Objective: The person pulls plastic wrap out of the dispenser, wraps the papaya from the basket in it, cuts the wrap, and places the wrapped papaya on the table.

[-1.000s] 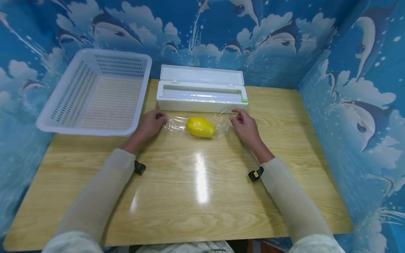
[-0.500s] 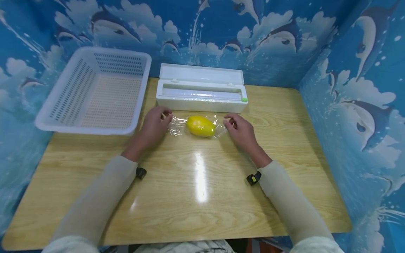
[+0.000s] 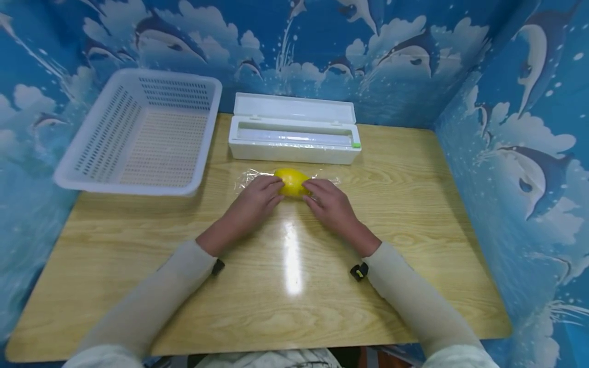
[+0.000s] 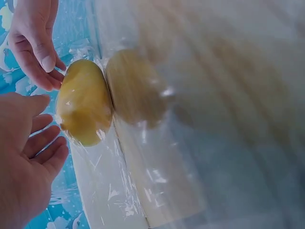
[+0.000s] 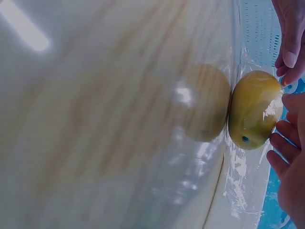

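Note:
A yellow mango point(image 3: 292, 179) lies on the table, covered by clear plastic wrap point(image 3: 245, 180) whose loose crinkled ends spread out to both sides. My left hand point(image 3: 253, 202) reaches over the left end of the wrap, fingertips right at the mango's left side. On the opposite side my right hand point(image 3: 332, 205) has its fingertips at the mango's right end. Both wrist views show relaxed, spread fingers beside the mango point(image 4: 86, 105), not wrapped round it. The film point(image 5: 238, 176) clings to the fruit with shiny creases.
Behind the mango stands a white wrap dispenser box point(image 3: 294, 154), its lid point(image 3: 294, 109) raised and a roll of film inside. At the back left is a white perforated basket point(image 3: 124, 189). A dolphin-print curtain point(image 3: 391, 30) encloses the wooden table point(image 3: 322, 317).
Both hands have let go of the wrap's outer ends and moved inward to the mango's two sides. The mango stays in about the same place.

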The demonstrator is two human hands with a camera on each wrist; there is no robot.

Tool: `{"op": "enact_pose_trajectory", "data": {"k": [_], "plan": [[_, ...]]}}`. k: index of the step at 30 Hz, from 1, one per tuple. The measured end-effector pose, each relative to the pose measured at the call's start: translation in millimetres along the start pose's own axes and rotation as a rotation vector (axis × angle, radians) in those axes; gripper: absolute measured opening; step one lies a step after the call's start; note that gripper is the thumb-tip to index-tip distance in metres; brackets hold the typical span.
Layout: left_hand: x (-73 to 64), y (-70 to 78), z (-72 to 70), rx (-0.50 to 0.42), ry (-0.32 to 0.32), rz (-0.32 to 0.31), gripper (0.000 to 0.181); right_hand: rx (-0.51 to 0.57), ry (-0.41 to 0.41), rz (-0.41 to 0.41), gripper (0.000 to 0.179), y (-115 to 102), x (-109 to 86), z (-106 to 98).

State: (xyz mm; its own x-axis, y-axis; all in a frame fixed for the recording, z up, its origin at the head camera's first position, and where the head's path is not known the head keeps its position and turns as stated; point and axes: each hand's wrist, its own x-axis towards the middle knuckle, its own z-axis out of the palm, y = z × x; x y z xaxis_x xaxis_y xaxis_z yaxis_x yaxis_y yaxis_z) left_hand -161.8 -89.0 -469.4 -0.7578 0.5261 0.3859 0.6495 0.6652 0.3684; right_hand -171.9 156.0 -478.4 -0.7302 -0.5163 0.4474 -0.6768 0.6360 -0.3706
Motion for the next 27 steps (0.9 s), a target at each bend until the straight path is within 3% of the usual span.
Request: {"op": "enact_pose_trajectory", "data": {"k": [9, 20, 27], "plan": [[8.0, -4.2, 1.1, 0.011, -0.08, -0.066, 0.047, -0.05, -0.105, 0.086, 0.052, 3.9, 9.5, 0.3], [26.7, -10.0, 4.5, 0.068, -0.13, -0.129, 0.055, -0.12, -0.161, 0.145, 0.058, 9.7, 25.4, 8.7], [37.2, -18.1, 7.5, 0.07, -0.12, -0.135, 0.063, -0.091, -0.198, 0.217, 0.063, 13.4, 35.8, 10.9]]}}
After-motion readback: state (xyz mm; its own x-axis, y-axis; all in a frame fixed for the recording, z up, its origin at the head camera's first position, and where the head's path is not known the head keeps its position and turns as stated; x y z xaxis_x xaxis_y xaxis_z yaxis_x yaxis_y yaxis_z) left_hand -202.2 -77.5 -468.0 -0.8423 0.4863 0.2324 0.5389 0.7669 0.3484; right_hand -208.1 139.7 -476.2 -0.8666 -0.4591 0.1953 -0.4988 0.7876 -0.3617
